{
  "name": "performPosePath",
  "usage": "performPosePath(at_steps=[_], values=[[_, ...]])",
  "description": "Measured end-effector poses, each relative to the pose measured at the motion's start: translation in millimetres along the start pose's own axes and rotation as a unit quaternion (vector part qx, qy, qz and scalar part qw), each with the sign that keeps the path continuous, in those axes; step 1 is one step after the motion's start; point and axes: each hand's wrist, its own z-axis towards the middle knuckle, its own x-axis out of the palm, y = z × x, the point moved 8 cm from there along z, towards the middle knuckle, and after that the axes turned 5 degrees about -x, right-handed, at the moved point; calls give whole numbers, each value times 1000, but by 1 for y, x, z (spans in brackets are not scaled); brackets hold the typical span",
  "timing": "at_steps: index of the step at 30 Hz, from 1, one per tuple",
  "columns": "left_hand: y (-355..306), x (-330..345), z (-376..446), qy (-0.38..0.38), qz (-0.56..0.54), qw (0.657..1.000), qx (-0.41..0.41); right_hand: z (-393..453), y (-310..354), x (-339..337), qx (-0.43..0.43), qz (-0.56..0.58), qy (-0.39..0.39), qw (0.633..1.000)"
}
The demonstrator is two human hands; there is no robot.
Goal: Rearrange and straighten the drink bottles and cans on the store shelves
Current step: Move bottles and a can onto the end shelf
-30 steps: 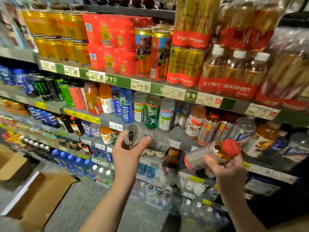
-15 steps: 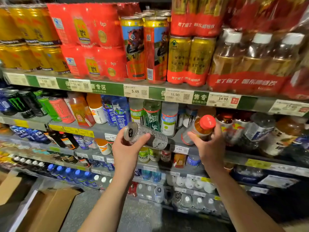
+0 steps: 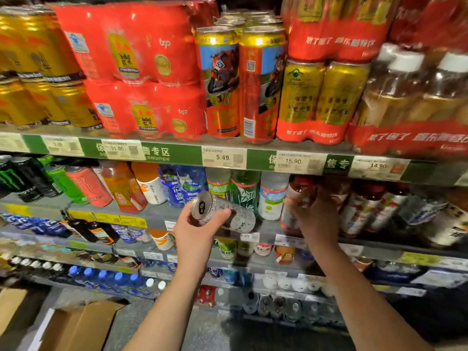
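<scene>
Silver can (image 3: 224,211) lies sideways in left grip (image 3: 195,233); right grip (image 3: 316,219) clasps a red-capped bottle (image 3: 298,198) on shelf (image 3: 157,215).

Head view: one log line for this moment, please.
left hand: holds silver can sideways | right hand: grips red-capped bottle on shelf

You stand close before a tall store shelving unit (image 3: 177,154) that fills nearly your whole view, its metal shelves running in tiers from above your head down toward the floor. Green strips with white price tags (image 3: 224,158) line the upper shelf edge; yellow tags (image 3: 119,220) mark a lower edge on your left. Below you, the floor (image 3: 210,330) is grey and speckled. Open cardboard boxes (image 3: 76,328) sit on it at your lower left. The lower right falls into deep shadow.
</scene>
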Motion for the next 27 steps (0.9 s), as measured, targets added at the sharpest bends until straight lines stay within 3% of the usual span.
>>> performPosePath(at_steps=[8,13,18,27], values=[[4,-42,34,52,-25,998,-9,-14,10,0,1,-50,-48,998],[12,-80,52,23,-24,999,-2,-67,41,12,44,94,-150,983],[29,-118,57,-11,-44,998,-32,-104,98,66,-10,203,-51,978],[27,-228,68,-145,-5,989,-38,-119,190,197,-28,268,131,954]])
